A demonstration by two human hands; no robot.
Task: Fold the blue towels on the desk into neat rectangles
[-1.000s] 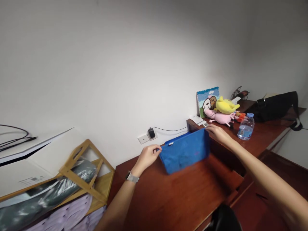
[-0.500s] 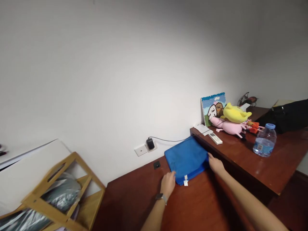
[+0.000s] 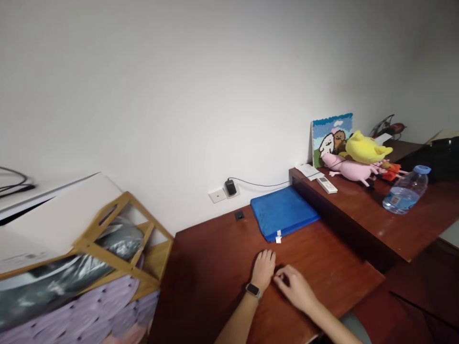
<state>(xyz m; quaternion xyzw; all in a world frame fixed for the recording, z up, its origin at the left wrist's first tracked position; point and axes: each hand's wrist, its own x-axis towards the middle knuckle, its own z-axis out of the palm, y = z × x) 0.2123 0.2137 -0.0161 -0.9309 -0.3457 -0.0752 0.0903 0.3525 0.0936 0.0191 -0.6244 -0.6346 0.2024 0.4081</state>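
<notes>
A folded blue cloth item [image 3: 285, 212] lies flat on the lower brown desk [image 3: 211, 267], near the wall. Small white tags [image 3: 278, 236] stick out at its front edge. My left hand [image 3: 264, 268], wearing a watch [image 3: 253, 289] on the wrist, rests palm down on the desk just in front of the cloth, fingers stretched out and holding nothing. Beside it, my right hand [image 3: 294, 287] has its fingers curled toward the thumb, the tips close together near my left hand; I see nothing held in them. Neither hand touches the cloth.
On the higher desk [image 3: 380, 229] to the right are a remote control [image 3: 326, 185], plush toys [image 3: 366, 147], a picture panel [image 3: 328, 138] and a water bottle [image 3: 405, 193]. A black plug [image 3: 230, 187] sits in the wall socket. At left stands a wooden rack [image 3: 161, 258].
Both hands have let go of the blue cloth and drawn back toward me, coming close together. The cloth's raised right front corner now lies flat. The view has shifted.
</notes>
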